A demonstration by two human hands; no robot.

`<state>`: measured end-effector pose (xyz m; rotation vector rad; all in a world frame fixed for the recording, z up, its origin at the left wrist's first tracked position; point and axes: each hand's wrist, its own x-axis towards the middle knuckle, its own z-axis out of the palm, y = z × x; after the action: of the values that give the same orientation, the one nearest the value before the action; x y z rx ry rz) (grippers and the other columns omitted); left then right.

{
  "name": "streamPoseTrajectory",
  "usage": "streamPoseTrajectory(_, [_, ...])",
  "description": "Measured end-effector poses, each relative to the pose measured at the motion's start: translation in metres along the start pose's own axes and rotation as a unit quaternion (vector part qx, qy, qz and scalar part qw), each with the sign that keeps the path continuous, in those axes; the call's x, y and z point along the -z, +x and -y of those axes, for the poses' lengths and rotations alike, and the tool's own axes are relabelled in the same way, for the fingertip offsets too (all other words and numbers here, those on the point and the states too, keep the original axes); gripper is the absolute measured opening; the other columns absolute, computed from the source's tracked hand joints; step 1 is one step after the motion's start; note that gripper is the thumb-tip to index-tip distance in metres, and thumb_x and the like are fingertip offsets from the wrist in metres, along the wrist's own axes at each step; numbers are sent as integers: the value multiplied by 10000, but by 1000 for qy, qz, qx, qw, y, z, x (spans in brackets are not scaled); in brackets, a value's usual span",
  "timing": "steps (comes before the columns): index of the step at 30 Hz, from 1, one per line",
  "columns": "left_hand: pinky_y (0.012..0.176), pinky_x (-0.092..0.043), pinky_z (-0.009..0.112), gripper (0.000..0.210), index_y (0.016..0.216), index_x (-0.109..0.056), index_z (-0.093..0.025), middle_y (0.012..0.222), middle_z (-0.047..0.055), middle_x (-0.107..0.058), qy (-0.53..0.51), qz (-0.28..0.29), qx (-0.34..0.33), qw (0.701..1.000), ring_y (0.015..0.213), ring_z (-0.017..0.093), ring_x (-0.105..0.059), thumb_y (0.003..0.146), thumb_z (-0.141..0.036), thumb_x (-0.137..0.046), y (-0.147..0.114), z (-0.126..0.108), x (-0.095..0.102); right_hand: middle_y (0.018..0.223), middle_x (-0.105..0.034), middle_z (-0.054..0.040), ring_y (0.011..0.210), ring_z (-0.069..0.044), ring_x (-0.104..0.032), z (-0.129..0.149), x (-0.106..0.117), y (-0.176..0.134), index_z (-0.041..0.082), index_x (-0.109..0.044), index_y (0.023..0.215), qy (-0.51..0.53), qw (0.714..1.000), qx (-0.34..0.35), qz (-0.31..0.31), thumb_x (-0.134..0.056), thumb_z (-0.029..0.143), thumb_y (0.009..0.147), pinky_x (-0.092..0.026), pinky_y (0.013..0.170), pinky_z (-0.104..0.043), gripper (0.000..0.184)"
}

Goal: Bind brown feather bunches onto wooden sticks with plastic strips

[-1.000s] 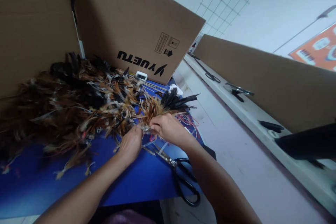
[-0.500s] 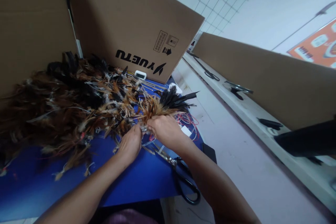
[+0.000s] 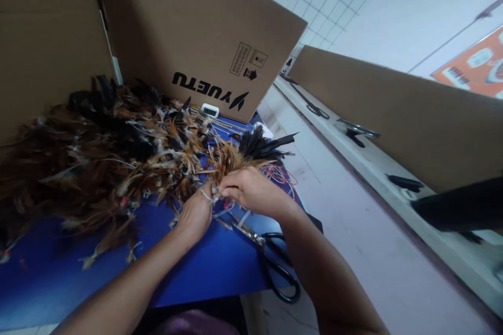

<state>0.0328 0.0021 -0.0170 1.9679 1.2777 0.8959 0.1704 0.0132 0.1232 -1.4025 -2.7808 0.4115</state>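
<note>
A feather bundle [image 3: 226, 159], brown with long black feathers [image 3: 261, 145] at its far end, points away to the right. At its whitish near end, my left hand [image 3: 195, 213] is closed with thumb and fingers gripping. Beside it my right hand [image 3: 251, 190] is closed too, its fingertips pinched against the same end; the exact contact is hidden. A thin white string [image 3: 207, 196] curves over the left thumb. Just below the hands lie scissors [image 3: 259, 243] with large black handles, their blades toward the bundle.
Many loose brown and black feathers [image 3: 98, 167] heap over the left of the blue table [image 3: 188, 272]. Cardboard panels [image 3: 188, 26] stand behind. A small white display device [image 3: 210, 110], thin sticks [image 3: 230, 128] and red-and-white string [image 3: 281, 174] lie at the far right.
My right hand has shifted slightly up and its fingers have changed their pinch. The white string now shows over my left thumb. My left hand stays in place.
</note>
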Motion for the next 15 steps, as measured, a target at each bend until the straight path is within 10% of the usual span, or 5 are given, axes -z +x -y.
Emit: streamPoseTrajectory(15, [841,-477,389,310,1192,-469,-130,1100,179,-640,43,-10,-2,999,986,268,-633,901,-196,-386,0,5,-4,780,-707,-61,724,-156,-623,10,-10,10,165,-664,781,-101,990,-99,-19,-454,197,887,-326,637,-255,238])
